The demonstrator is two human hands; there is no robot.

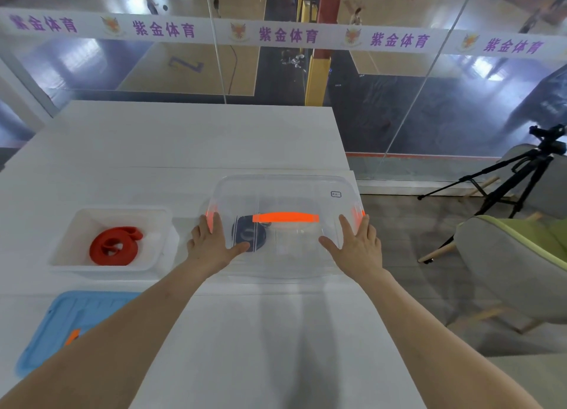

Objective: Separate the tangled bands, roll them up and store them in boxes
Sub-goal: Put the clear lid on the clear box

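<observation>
White tabletop [184,138] carries a clear box [294,270], a dark band [245,233] rolled inside. Left hand [211,239] and right hand [357,243] press its lid [291,193], fingers straight. At 9 o'clock, a red band [113,246] lies in a white box [76,224].

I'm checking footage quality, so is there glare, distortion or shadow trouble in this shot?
Head view: the wide lens bows the banner and the table edges; lights glare on the glass wall; soft shadows cross the table's near end; the clear lid under the left hand and right hand reads faintly.
</observation>
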